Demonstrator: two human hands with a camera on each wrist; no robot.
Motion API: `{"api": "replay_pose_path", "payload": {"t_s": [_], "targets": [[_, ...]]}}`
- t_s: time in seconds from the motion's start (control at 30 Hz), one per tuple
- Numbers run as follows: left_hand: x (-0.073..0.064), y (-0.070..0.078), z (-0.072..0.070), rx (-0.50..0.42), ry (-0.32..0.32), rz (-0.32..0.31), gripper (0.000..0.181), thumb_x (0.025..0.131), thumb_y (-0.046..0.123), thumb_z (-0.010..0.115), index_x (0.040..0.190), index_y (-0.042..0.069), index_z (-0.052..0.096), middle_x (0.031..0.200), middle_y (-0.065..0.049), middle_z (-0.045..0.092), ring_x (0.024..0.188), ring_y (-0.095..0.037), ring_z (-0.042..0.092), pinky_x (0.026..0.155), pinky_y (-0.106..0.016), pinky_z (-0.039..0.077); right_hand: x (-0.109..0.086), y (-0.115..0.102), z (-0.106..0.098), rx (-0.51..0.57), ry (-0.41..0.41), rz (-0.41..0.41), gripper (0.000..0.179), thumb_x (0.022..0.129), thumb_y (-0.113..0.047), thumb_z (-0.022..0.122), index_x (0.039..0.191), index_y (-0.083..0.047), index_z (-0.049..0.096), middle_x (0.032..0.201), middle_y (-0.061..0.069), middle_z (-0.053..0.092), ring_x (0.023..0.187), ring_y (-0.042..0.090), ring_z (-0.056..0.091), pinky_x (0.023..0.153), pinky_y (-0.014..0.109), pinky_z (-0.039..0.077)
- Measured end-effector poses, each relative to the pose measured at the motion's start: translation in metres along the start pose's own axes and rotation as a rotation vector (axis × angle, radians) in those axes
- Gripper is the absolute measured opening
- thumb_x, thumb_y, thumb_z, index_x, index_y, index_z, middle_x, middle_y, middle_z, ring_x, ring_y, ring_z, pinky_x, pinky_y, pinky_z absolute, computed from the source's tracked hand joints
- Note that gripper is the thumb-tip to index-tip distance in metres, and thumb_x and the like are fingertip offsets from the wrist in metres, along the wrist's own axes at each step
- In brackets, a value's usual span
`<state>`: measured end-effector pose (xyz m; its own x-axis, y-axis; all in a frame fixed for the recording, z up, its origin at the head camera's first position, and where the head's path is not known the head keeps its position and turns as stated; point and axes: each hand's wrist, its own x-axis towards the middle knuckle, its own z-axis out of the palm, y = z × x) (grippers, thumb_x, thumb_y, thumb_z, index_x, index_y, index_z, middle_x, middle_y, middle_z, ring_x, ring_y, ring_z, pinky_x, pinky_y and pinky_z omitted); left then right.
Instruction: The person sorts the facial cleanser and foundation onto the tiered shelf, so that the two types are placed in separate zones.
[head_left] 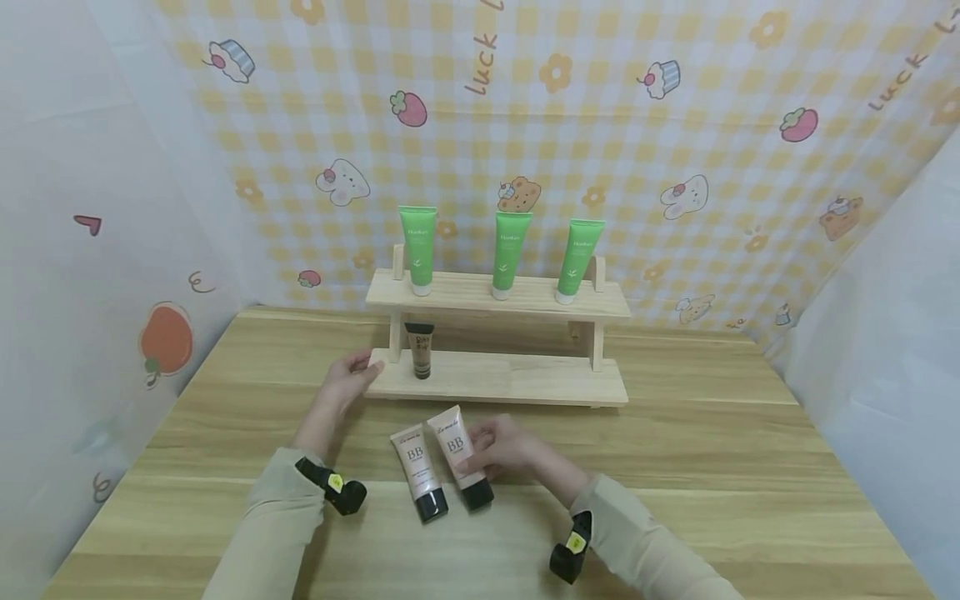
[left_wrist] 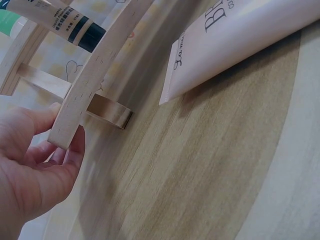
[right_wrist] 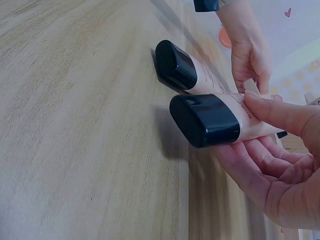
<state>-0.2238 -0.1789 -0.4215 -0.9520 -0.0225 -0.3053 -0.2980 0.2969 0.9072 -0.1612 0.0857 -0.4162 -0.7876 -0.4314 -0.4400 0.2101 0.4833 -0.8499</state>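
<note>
My left hand [head_left: 347, 383] grips the left end of the lower board of a two-tier wooden shelf [head_left: 525, 380]; in the left wrist view the thumb lies above the board end [left_wrist: 72, 117] and the fingers curl beneath it. In front of the shelf, my right hand [head_left: 510, 444] holds a pale pink BB cream tube [head_left: 450, 435] with a black cap, thumb on one face and fingers under it. The right wrist view shows its cap [right_wrist: 205, 120] raised slightly off the table. A second BB cream tube [head_left: 415, 457] lies on the table just left of it.
A small dark-capped foundation tube [head_left: 422, 354] stands at the left of the lower board. Three green tubes [head_left: 420, 248] stand spaced along the upper board [head_left: 457, 292]. Behind the wooden table [head_left: 697, 433] hangs a yellow checked cloth [head_left: 465, 158].
</note>
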Motion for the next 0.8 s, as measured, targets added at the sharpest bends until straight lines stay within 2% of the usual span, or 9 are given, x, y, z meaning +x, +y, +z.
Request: {"api": "replay_pose_path", "payload": {"t_s": [0.07, 0.17, 0.27, 0.3, 0.63, 0.8], "targets": [[0.000, -0.001, -0.001, 0.011, 0.006, 0.013, 0.067, 0.091, 0.034, 0.053, 0.142, 0.001, 0.024, 0.143, -0.022, 0.034, 0.130, -0.036, 0.035, 0.110, -0.043, 0.031, -0.001, -0.001, -0.001, 0.009, 0.002, -0.013, 0.048, 0.070, -0.003, 0.074, 0.114, 0.005, 0.055, 0.087, 0.013, 0.069, 0.069, 0.011, 0.064, 0.061, 0.029, 0.057], [0.000, -0.002, -0.001, 0.018, 0.007, 0.019, 0.071, 0.090, 0.038, 0.054, 0.142, 0.000, 0.024, 0.142, -0.023, 0.034, 0.129, -0.036, 0.036, 0.109, -0.044, 0.032, -0.001, -0.002, -0.003, 0.019, 0.010, -0.046, 0.050, 0.070, -0.001, 0.073, 0.115, 0.006, 0.054, 0.092, 0.016, 0.069, 0.075, 0.013, 0.065, 0.067, 0.029, 0.057], [0.001, -0.001, 0.000, 0.009, 0.012, 0.008, 0.067, 0.091, 0.034, 0.053, 0.142, 0.001, 0.024, 0.143, -0.022, 0.033, 0.130, -0.035, 0.035, 0.110, -0.043, 0.031, -0.001, -0.003, -0.005, 0.015, 0.021, -0.078, 0.048, 0.070, 0.000, 0.073, 0.114, 0.006, 0.055, 0.094, 0.019, 0.068, 0.079, 0.015, 0.065, 0.070, 0.029, 0.056], [0.001, -0.001, 0.001, -0.003, 0.006, -0.002, 0.065, 0.092, 0.030, 0.051, 0.143, 0.001, 0.022, 0.144, -0.022, 0.031, 0.132, -0.036, 0.032, 0.112, -0.044, 0.027, -0.001, -0.003, -0.005, 0.011, 0.026, -0.084, 0.048, 0.070, -0.001, 0.073, 0.114, 0.006, 0.055, 0.095, 0.019, 0.068, 0.080, 0.015, 0.065, 0.071, 0.028, 0.056], [0.002, 0.001, 0.001, -0.010, -0.001, -0.001, 0.061, 0.094, 0.023, 0.048, 0.143, 0.000, 0.020, 0.144, -0.023, 0.030, 0.132, -0.036, 0.032, 0.112, -0.044, 0.026, 0.000, -0.007, -0.011, 0.082, 0.048, -0.081, 0.042, 0.070, 0.002, 0.072, 0.109, 0.005, 0.056, 0.094, 0.017, 0.068, 0.076, 0.011, 0.062, 0.067, 0.030, 0.056], [0.003, -0.002, 0.001, -0.012, -0.011, 0.018, 0.060, 0.094, 0.022, 0.048, 0.142, -0.003, 0.021, 0.143, -0.025, 0.030, 0.131, -0.037, 0.033, 0.112, -0.043, 0.028, -0.001, -0.009, -0.012, 0.113, 0.038, -0.091, 0.042, 0.070, 0.004, 0.071, 0.109, 0.006, 0.056, 0.095, 0.018, 0.067, 0.077, 0.012, 0.063, 0.070, 0.029, 0.056]]}}
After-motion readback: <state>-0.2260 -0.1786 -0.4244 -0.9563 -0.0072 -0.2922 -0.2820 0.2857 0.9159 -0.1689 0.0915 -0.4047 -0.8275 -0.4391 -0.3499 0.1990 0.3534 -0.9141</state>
